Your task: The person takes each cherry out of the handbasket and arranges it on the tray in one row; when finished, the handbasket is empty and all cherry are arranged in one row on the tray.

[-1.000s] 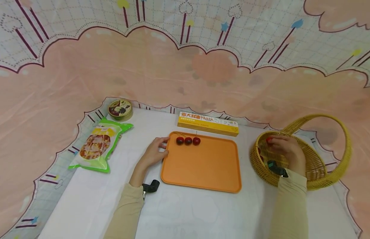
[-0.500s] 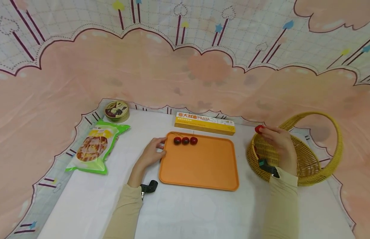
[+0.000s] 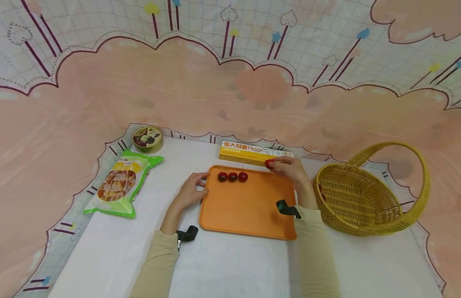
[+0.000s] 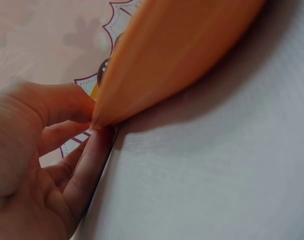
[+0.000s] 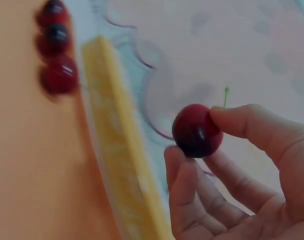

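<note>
Near the far edge of the orange tray (image 3: 249, 207), the right hand (image 3: 292, 170) pinches a stemmed cherry (image 5: 195, 131) aloft. The left hand's (image 3: 188, 193) fingers grip the tray's left rim; three cherries (image 3: 232, 177) line its far-left corner.

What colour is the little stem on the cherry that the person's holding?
The stem is green. It shows best in the right wrist view.
</note>
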Demonstrator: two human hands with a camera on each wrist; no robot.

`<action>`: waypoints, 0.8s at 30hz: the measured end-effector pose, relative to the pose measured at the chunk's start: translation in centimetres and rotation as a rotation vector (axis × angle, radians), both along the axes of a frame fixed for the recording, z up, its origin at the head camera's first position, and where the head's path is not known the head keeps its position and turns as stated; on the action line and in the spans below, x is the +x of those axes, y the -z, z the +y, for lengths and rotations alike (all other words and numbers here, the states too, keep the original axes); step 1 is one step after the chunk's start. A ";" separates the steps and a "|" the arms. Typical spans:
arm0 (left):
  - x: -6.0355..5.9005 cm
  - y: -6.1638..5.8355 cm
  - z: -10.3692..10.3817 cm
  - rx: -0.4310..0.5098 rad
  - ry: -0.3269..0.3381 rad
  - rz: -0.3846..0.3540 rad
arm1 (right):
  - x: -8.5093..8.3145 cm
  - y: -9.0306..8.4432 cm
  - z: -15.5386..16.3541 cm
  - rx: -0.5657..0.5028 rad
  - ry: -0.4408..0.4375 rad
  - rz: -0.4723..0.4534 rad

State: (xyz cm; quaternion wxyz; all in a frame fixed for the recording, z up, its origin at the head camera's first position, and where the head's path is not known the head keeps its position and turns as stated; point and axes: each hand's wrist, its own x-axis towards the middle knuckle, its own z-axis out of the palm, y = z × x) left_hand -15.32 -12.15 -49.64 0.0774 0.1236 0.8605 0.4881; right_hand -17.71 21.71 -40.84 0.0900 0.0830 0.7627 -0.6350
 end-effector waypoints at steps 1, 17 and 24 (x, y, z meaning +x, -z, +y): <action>0.0 0.0 0.0 -0.001 -0.001 -0.002 | -0.1 0.5 -0.8 0.029 -0.002 -0.014; 0.3 -0.5 0.0 0.002 -0.010 -0.004 | -0.1 4.4 -4.3 0.206 -0.040 -0.109; 0.2 -0.3 0.0 -0.005 -0.015 -0.010 | -0.3 4.4 -4.5 0.221 -0.051 -0.139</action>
